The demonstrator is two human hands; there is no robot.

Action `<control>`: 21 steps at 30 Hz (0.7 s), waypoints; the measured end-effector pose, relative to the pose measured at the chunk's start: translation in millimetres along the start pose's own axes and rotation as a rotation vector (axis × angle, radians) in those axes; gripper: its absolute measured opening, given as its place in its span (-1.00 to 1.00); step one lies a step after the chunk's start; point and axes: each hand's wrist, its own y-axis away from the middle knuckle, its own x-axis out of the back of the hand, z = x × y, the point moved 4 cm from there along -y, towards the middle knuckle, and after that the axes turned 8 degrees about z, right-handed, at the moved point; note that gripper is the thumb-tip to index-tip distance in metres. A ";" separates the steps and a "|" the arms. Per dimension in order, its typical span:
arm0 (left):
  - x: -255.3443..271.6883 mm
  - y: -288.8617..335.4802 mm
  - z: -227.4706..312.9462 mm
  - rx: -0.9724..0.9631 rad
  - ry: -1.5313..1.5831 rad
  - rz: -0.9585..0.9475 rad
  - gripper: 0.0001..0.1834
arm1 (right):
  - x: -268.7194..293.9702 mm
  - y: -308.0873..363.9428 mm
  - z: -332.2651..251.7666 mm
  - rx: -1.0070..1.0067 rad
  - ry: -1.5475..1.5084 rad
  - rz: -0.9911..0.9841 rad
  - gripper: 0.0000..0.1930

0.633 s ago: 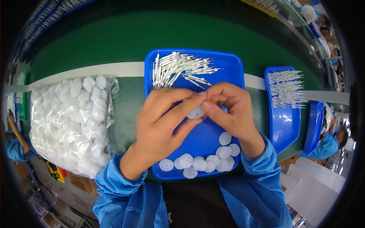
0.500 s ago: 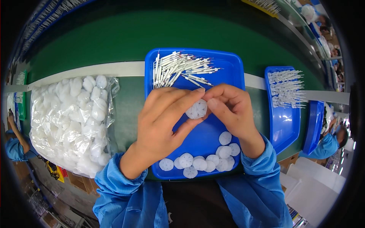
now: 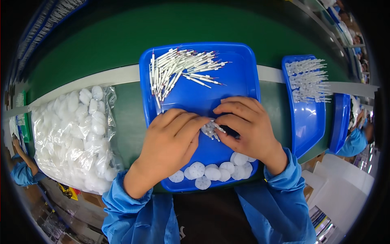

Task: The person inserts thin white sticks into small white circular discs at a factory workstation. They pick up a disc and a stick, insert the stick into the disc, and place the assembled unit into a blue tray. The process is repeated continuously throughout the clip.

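head camera view: a worker in loose, shiny blue sleeves [image 3: 126, 199] bends both bare hands over a shallow, rectangular blue plastic tray [image 3: 239, 81] on a dark green tabletop [image 3: 130, 105]. the left hand [image 3: 168, 142], its back turned up, pinches a small, round whitish piece with short pale prongs [image 3: 210, 131] between thumb and fingertips. the right hand [image 3: 250, 128] meets it from the other side, thumb and forefinger closed on the prongs at its right edge, the remaining fingers curled above. the piece sits between the two sets of fingertips, over the middle of the tray and partly hidden by them.

at the tray's far left corner, thin white sticks with dark reddish tips [image 3: 174, 67] lie in a loose, overlapping heap. along the near edge, flat, translucent white discs [image 3: 203, 173] form an uneven row, several overlapping, the right-hand end partly covered by the right hand.

to the left, a clear plastic bag packed with rounded white pieces [image 3: 73, 138] rests on the tabletop, well apart from the tray. to the right, a second blue tray [image 3: 308, 128] carries rows of bristling whitish pieces [image 3: 306, 79] at its far end, with another narrow blue tray [image 3: 340, 122] just beside it. at the far left rim, a co-worker's bent arm [image 3: 25, 154] shows near a green tray [image 3: 27, 128]; at the right rim, another blue sleeve [image 3: 352, 143] appears.
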 end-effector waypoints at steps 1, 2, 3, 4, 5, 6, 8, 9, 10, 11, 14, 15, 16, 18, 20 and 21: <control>0.1 1.0 -0.8 -0.002 0.003 -0.003 -0.62 | -0.8 1.4 0.8 0.005 -0.005 0.001 -0.73; -0.9 0.4 -0.1 0.008 0.007 -0.007 -0.67 | -1.5 2.7 1.3 0.010 -0.011 0.001 -0.73; -1.7 -1.4 0.6 0.018 0.007 -0.009 -0.71 | -2.1 2.9 2.5 0.009 -0.024 0.003 -0.74; -2.5 -2.4 0.8 0.028 0.007 -0.010 -0.76 | -2.7 2.9 3.4 0.009 -0.037 0.005 -0.74; -3.4 -2.8 0.3 0.025 -0.008 -0.015 -0.77 | -3.3 3.0 3.5 0.010 -0.050 0.007 -0.74; -5.0 -4.5 -0.2 0.020 -0.022 -0.017 -0.78 | -2.5 1.6 3.3 0.015 -0.040 0.000 -0.75; -6.5 -4.2 -0.9 0.014 -0.049 -0.019 -0.80 | -2.3 -1.6 -0.5 0.025 -0.020 -0.012 -0.75; -7.7 -4.9 0.2 0.009 -0.061 -0.017 -0.81 | -1.7 -1.0 -1.3 0.019 0.008 -0.013 -0.76; -8.6 -5.4 1.4 0.002 -0.073 -0.015 -0.82 | -2.2 -0.1 -2.6 0.012 0.037 -0.012 -0.76; -7.7 -4.5 1.7 0.001 -0.086 -0.018 -0.82 | -3.5 0.7 -4.2 0.003 0.066 -0.009 -0.76; -8.7 -7.2 6.3 -0.022 -0.089 0.000 -0.81 | 2.3 3.3 -4.3 0.025 0.110 -0.003 -0.78; -7.4 -6.4 8.0 -0.027 -0.092 0.010 -0.76 | 9.0 8.4 -2.4 0.002 0.073 0.034 -0.78; -6.7 -5.7 11.5 -0.018 -0.095 0.013 -0.69 | 14.0 16.1 -1.5 -0.023 0.042 0.077 -0.79; 7.8 5.7 18.5 0.057 -0.105 0.006 -0.66 | 41.6 29.3 -1.0 -0.112 -0.049 0.109 -0.79; 9.1 23.1 7.7 0.036 -0.097 0.007 -0.69 | 82.7 62.7 19.5 -0.229 0.038 0.302 -0.81; 7.4 29.8 2.6 0.001 -0.125 0.004 -0.69 | 106.9 78.8 32.6 -0.285 0.104 0.363 -0.82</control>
